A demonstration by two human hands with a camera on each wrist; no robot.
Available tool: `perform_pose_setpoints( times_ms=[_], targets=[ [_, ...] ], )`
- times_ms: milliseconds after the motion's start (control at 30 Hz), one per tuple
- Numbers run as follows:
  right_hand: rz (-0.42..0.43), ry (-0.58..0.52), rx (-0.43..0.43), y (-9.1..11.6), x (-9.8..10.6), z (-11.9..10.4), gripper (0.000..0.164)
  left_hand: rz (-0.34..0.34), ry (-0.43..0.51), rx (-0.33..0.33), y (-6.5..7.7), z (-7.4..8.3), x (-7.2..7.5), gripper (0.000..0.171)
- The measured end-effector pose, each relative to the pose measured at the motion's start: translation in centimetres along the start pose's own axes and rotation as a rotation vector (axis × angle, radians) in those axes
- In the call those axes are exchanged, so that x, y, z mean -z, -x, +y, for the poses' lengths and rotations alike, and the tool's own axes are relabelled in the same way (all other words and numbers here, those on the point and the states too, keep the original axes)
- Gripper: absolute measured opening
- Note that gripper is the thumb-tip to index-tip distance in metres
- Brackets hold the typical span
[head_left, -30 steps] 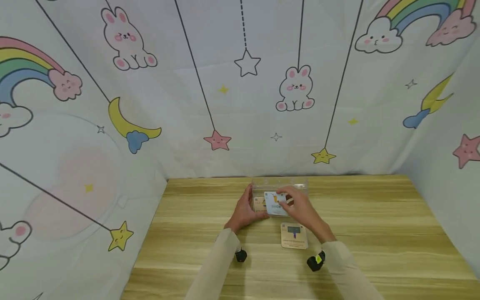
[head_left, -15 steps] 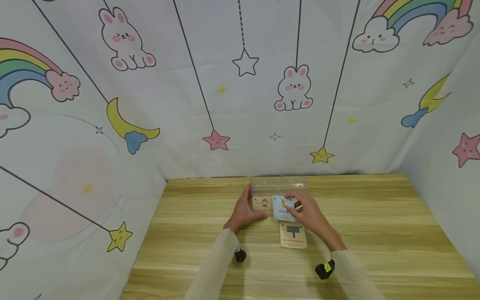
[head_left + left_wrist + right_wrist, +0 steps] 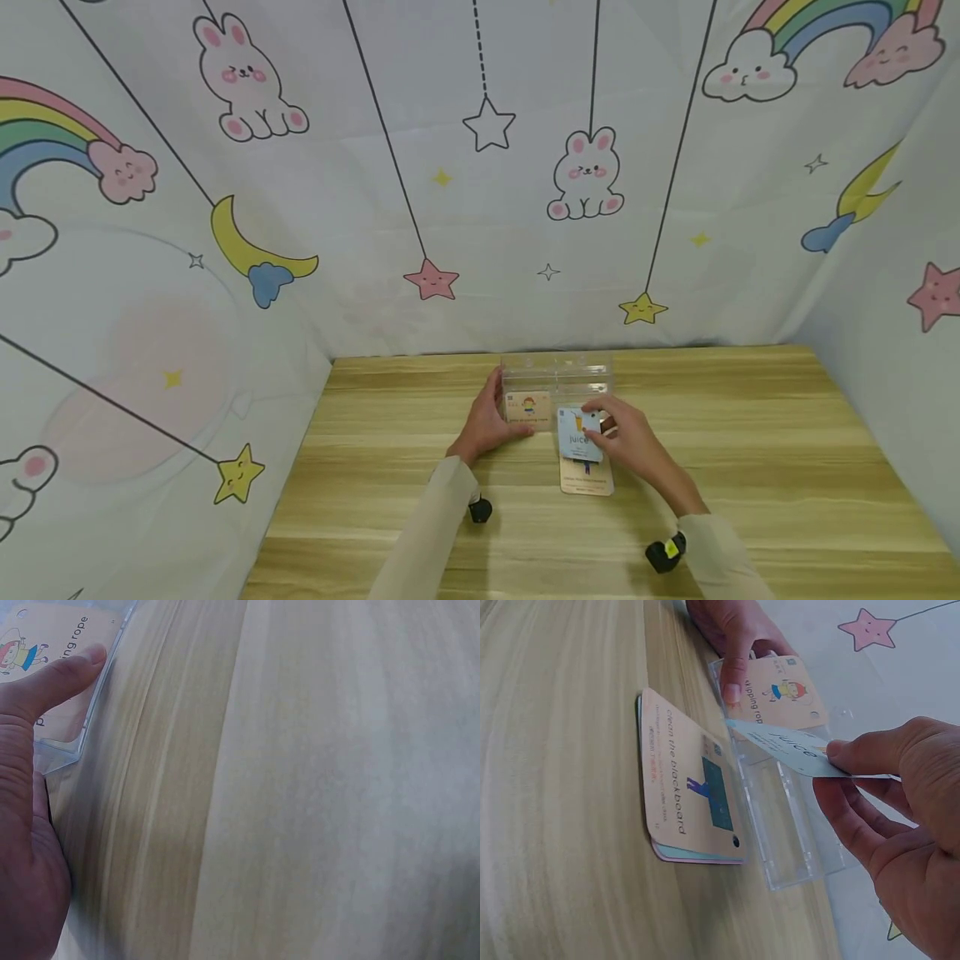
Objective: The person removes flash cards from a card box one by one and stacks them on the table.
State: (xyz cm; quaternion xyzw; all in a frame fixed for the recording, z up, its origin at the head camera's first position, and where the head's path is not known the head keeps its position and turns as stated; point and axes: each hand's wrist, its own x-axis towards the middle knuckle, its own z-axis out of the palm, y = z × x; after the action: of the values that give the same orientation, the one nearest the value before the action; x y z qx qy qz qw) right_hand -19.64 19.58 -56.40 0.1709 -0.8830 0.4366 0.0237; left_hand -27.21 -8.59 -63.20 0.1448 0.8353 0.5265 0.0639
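Note:
In the head view, my right hand (image 3: 628,435) pinches a pale blue "juice" flash card (image 3: 573,443) between thumb and fingers. The right wrist view shows the juice card tilted above the table, its face up. My left hand (image 3: 486,423) grips the left side of a clear plastic box (image 3: 583,367), thumb along the front. In the box's left compartment lies a tan "skipping rope" card (image 3: 527,407); the right compartment (image 3: 781,817) has no card in it. A small stack of cards topped by "clean the blackboard" (image 3: 686,780) lies before the box, partly hidden under the juice card in the head view.
The box stands near the back edge of the wooden table (image 3: 375,467), close to a white cloth backdrop (image 3: 517,317) printed with rabbits and stars. Cloth also hangs at both sides. A small black wrist camera (image 3: 664,553) sits by the right sleeve.
My right hand has drawn the juice card out from over the box, toward me and slightly right, until it overlaps the card stack. My left hand keeps its hold on the box.

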Motion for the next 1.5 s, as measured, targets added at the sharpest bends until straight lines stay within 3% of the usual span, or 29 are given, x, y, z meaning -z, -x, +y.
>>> perform_pose_setpoints(
  times_ms=[600, 1067, 1500],
  targets=[
    [-0.099, -0.171, -0.151, 1.9, -0.9, 1.7, 0.031, 0.019, 0.020, -0.024, -0.1, -0.3, -0.1, 0.128],
    [-0.122, -0.207, -0.190, 2.0, -0.9, 1.7, 0.031, 0.001, 0.000, -0.003, -0.1, -0.1, 0.0, 0.131],
    [-0.190, -0.268, -0.149, 1.4, -0.1, 2.0, 0.030, 0.004, -0.002, -0.004, -0.1, 0.0, 0.0, 0.129]
  ],
)
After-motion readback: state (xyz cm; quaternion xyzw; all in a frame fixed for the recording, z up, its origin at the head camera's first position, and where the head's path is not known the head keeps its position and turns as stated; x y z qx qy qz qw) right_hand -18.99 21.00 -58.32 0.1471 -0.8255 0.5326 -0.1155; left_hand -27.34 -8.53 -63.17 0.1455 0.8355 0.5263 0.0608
